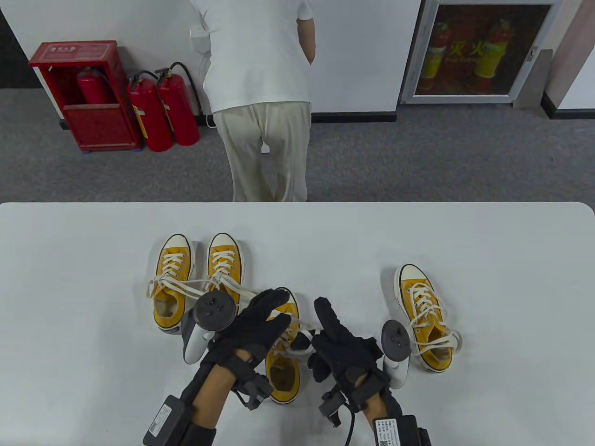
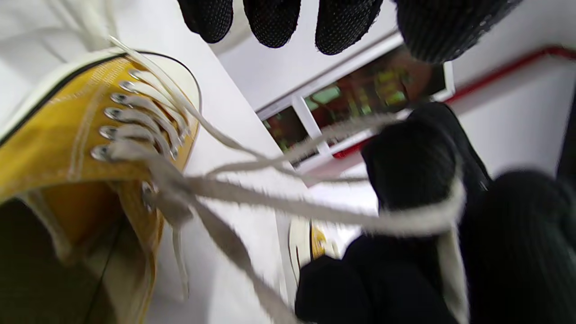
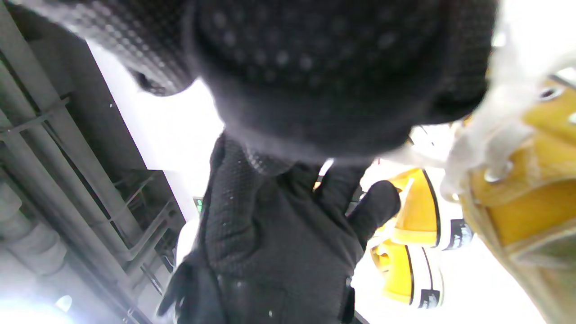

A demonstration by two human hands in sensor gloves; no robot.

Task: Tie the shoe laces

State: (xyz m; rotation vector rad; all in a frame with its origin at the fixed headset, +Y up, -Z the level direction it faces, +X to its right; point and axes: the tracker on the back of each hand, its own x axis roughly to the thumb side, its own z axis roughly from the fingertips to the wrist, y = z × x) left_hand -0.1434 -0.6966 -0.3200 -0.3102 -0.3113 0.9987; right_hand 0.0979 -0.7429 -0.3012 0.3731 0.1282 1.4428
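A yellow sneaker (image 1: 283, 378) lies near the table's front edge between my hands, with its white laces (image 1: 297, 334) loose. My left hand (image 1: 274, 306) hovers over its laced front with fingers stretched out. In the left wrist view its fingertips (image 2: 270, 22) hang free and hold nothing. My right hand (image 1: 314, 325) is just right of the shoe, index finger pointing up. In the left wrist view the lace (image 2: 315, 211) runs taut from the shoe (image 2: 67, 135) and loops around a finger of my right hand (image 2: 409, 166). The right wrist view is blurred.
Two more yellow sneakers (image 1: 174, 283) (image 1: 225, 265) stand side by side at the back left, their loose laces trailing toward my left hand. A fourth sneaker (image 1: 425, 320) with a tied bow stands to the right. A person (image 1: 260, 102) stands beyond the table's far edge.
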